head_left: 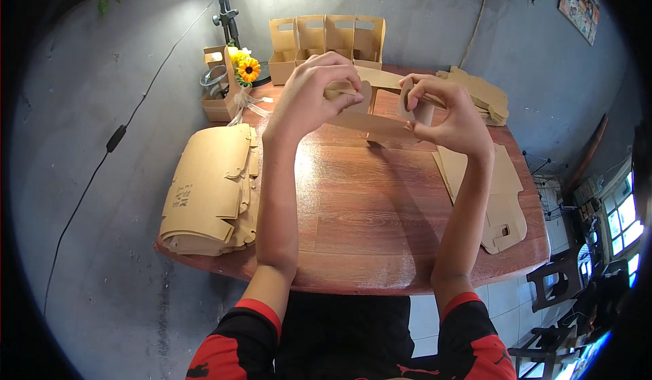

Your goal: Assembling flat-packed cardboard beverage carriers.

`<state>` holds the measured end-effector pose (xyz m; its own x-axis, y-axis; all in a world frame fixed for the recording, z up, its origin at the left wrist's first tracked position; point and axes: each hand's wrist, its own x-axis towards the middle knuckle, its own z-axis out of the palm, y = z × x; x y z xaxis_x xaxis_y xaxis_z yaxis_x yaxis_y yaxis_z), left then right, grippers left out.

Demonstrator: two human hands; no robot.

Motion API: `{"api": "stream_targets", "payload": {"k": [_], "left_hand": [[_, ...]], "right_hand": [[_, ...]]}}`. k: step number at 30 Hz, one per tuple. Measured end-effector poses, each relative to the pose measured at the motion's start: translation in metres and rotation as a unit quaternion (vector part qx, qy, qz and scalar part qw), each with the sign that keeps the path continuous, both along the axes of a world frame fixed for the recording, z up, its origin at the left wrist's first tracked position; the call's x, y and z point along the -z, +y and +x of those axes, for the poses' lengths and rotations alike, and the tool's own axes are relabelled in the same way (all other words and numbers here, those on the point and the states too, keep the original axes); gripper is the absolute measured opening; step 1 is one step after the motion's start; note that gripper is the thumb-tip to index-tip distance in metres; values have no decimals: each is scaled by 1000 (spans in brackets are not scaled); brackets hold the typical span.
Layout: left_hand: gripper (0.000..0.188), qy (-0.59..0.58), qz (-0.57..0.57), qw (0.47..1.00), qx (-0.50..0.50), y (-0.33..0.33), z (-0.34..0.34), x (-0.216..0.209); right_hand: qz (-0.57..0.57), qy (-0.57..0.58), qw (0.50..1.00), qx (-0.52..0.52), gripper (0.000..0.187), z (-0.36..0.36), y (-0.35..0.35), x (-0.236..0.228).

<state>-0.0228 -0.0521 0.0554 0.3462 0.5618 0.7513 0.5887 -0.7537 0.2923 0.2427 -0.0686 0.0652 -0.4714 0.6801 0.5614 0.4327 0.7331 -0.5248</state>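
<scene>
Two bare hands are raised over a wooden table (380, 210), working one flat piece of brown card between them. The left hand (309, 98) pinches the card's left end, thumb under and fingers curled over the top edge. The right hand (448, 112) grips the right end, fingers closed around a flap that stands bent upward. Both grips are narrow and firmly closed on the card (370, 118), which is held in the air above the far half of the table, not resting on it.

Judging by the bent flap and the part-raised panels, the step in hand looks like folding a flat cutout into a carrier box: the card is part-shaped, not yet a box. The next move probably calls for pressing the folds along their creases and tucking a flap into a slot, with both hands keeping the panels square so the card does not tear or spring back.

At the table's far edge stands a row of finished boxes (327, 37) with handle holes, upright and side by side. To the left lies a thick stack of flat cutouts (207, 190), overhanging the table's edge. More cutouts (492, 196) lie flat on the right, and another pile (479, 93) sits at the far right corner. A small box holding a yellow flower (248, 69) stands far left, near a lamp stand (227, 13).
</scene>
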Motion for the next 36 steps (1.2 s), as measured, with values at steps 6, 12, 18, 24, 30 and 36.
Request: {"api": "stream_targets", "payload": {"k": [6, 12, 18, 24, 30, 36], "left_hand": [[42, 54, -66, 996, -7, -23, -1, -9], [54, 63, -82, 995, -13, -33, -3, -13], [51, 62, -98, 993, 7, -30, -3, -15], [42, 77, -50, 996, 4, -16, -6, -9], [40, 62, -37, 996, -45, 0, -2, 8], [43, 47, -44, 997, -31, 10, -4, 12]], "right_hand": [[5, 49, 998, -33, 21, 7, 4, 4], [44, 44, 998, -29, 20, 6, 3, 3], [30, 34, 999, -13, 19, 8, 2, 4], [-14, -11, 1000, -11, 16, 5, 3, 5], [-17, -16, 1000, 14, 15, 3, 8, 9], [-6, -30, 999, 23, 17, 0, 17, 15]]}}
